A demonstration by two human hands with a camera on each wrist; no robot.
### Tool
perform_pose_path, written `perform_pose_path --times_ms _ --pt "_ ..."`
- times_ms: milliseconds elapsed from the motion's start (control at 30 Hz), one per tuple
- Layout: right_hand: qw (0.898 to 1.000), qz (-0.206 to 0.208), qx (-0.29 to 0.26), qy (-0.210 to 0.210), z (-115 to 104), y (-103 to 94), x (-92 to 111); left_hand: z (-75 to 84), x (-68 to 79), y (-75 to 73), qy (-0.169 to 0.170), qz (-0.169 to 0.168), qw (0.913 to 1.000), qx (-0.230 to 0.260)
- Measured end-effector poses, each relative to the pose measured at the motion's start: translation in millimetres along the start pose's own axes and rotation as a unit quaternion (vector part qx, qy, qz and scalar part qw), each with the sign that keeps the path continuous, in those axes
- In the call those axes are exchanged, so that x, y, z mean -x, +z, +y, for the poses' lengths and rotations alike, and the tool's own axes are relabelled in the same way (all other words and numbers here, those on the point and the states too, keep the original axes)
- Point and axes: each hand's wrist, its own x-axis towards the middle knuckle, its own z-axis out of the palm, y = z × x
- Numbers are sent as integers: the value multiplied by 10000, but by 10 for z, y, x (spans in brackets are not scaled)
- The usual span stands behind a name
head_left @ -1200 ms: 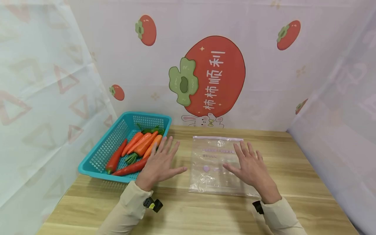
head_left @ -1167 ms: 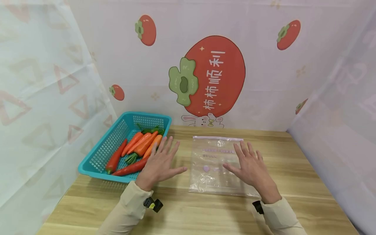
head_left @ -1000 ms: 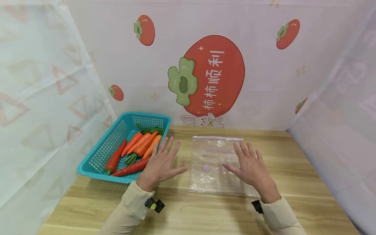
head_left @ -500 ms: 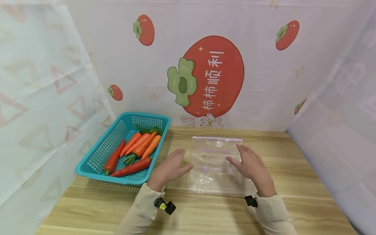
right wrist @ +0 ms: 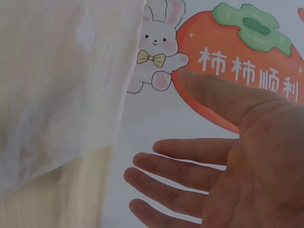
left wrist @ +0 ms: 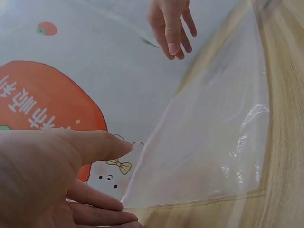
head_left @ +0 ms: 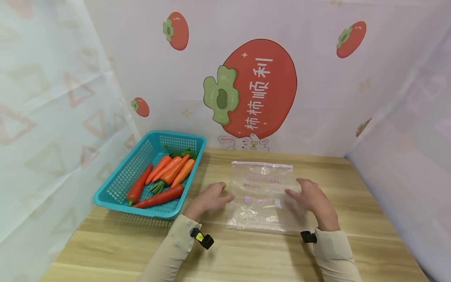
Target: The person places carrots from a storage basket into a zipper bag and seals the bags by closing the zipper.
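A clear zip bag (head_left: pixel 262 213) with a pink slider strip and faint pink print lies flat on the wooden table (head_left: pixel 246 258). My left hand (head_left: pixel 210 199) hovers by the bag's left edge, fingers fairly straight and thumb apart, holding nothing. Over the bag's right edge my right hand (head_left: pixel 313 199) is held the same way, with nothing in it. In the right wrist view its fingers (right wrist: pixel 178 178) are spread loosely beside the bag (right wrist: pixel 61 95). The left wrist view shows the left thumb (left wrist: pixel 102 146) near the bag (left wrist: pixel 204 137), apparently not gripping it.
Left of the bag stands a blue plastic basket (head_left: pixel 114 206) holding several carrots (head_left: pixel 172 172), red chili peppers (head_left: pixel 160 197) and something green at the back. A white printed cloth (head_left: pixel 317 98) encloses the table's back and sides.
Both hands have gone from flat, spread palms-down to turned inward. The left hand has moved right, away from the basket; the right has shifted slightly right. Bag and basket stay put.
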Motion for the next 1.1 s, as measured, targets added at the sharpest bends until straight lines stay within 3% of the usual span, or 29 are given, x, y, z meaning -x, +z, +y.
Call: perform_pose_path --times_ms 133,300,467,600,833,1100 --pt "9993 -147 -82 343 76 -15 6 -37 -61 56 -291 50 9982 520" --pt "9973 -368 -167 611 121 3 -2 -83 -103 109 -784 218 9880 1313" --pt "9941 -605 -472 770 152 28 -50 -87 -136 91 -1039 235 9805 1651" --pt "9896 -748 -823 908 182 73 -47 -79 -135 83 -1112 122 9781 1757" --pt "9874 -830 -912 996 190 137 -55 -110 -117 92 -1241 131 9703 2072" --pt "9851 -721 -979 1212 256 115 -72 -154 -163 135 -832 -3 9646 2501"
